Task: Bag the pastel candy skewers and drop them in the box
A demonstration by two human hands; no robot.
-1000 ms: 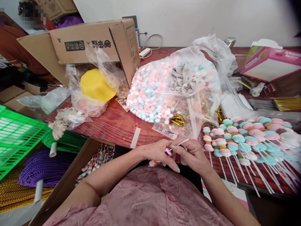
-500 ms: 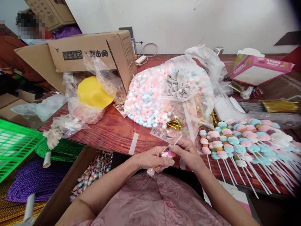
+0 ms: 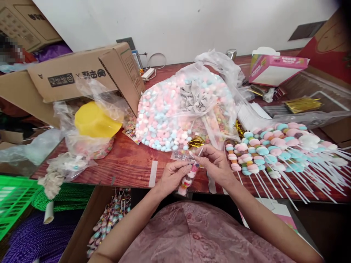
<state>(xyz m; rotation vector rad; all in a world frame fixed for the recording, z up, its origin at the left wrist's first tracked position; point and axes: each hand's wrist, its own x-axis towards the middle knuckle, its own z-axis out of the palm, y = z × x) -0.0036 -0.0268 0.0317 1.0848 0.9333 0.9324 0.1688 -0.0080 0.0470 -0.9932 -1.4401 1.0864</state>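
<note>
My left hand is closed around the wrapped candy end of a candy skewer, which hangs down at the table's front edge. My right hand pinches the skewer's white stick, which points up and to the right. Just beyond my hands lies a big clear bag of pink, blue and white marshmallow candies. A row of finished candy skewers lies to the right, sticks pointing toward the near edge.
A red wooden table carries a cardboard box on its side, a yellow lid in plastic, a pink box and gold twist ties. Below left are a box of wrapped skewers and a green crate.
Both hands have lifted the skewer forward over the table edge, and the candy end now hangs lower. The view has swung right and down.
</note>
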